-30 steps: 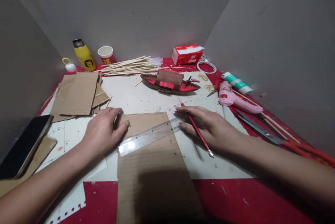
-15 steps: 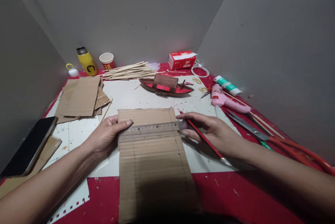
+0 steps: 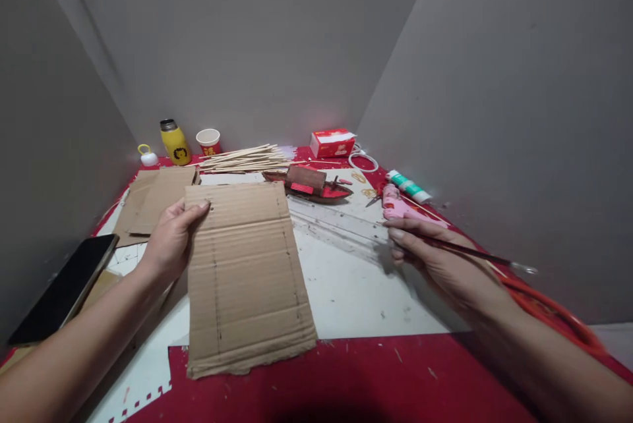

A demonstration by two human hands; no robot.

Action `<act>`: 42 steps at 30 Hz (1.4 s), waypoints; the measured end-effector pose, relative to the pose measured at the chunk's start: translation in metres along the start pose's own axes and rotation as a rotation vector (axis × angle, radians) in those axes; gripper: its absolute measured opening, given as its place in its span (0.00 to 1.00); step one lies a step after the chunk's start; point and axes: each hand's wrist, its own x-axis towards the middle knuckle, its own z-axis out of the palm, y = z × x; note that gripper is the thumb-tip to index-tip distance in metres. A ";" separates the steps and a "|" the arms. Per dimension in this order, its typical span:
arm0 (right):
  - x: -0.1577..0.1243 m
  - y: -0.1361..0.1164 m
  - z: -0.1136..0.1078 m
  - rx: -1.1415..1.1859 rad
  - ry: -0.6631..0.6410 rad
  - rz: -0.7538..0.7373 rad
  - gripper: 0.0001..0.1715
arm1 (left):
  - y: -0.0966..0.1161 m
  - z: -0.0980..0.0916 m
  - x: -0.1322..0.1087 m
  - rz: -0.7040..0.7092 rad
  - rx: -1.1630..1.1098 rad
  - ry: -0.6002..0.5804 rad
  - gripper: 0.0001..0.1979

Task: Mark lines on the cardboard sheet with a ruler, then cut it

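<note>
My left hand [image 3: 173,238] grips the upper left edge of a brown cardboard piece [image 3: 247,284], its thumb on top. Pencilled lines run down both sides of the cardboard. In my right hand [image 3: 425,252] are a clear ruler [image 3: 341,225], held by its right end, and a pencil [image 3: 469,251] that points back over the hand. The ruler lies to the right of the cardboard, above the white sheet [image 3: 356,298]. A brown and red model boat [image 3: 311,184] rests behind the cardboard.
Cardboard pieces [image 3: 163,202] and a phone [image 3: 64,291] lie at the left. Along the back are a yellow bottle [image 3: 175,144], a paper cup [image 3: 208,142], wooden sticks [image 3: 247,159] and a tissue box [image 3: 332,143]. A pink glue gun [image 3: 395,204] and a green-and-white tube [image 3: 409,186] are at the right.
The ruler has come off the cardboard and moved right in my right hand. My left hand has let go of the ruler and raised the cardboard. The view has tilted up.
</note>
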 end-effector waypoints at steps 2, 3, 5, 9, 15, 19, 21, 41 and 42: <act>-0.001 0.000 0.004 -0.028 -0.014 -0.026 0.27 | 0.003 0.001 -0.003 0.006 0.002 -0.014 0.14; -0.002 -0.001 0.007 -0.045 -0.033 -0.038 0.26 | 0.004 0.002 -0.004 0.005 0.003 -0.025 0.15; -0.003 -0.002 0.015 -0.148 -0.115 -0.110 0.23 | 0.005 0.005 -0.008 -0.003 0.004 -0.050 0.17; -0.005 -0.011 0.034 -0.444 -0.248 -0.452 0.18 | 0.004 0.010 -0.013 -0.022 0.008 -0.096 0.19; -0.026 -0.025 0.062 -0.062 -0.433 -0.137 0.24 | -0.001 0.017 -0.020 -0.021 0.000 -0.123 0.19; -0.036 -0.026 0.070 0.059 -0.584 0.074 0.24 | -0.008 0.022 -0.025 -0.097 0.007 -0.086 0.18; -0.034 -0.025 0.069 0.085 -0.546 0.051 0.23 | -0.013 0.025 -0.032 -0.184 0.028 -0.134 0.19; -0.029 -0.027 0.060 0.258 -0.390 -0.106 0.21 | -0.036 0.027 -0.070 -0.346 0.066 -0.602 0.24; -0.029 -0.027 0.059 0.255 -0.393 -0.103 0.21 | -0.037 0.027 -0.071 -0.341 0.069 -0.606 0.24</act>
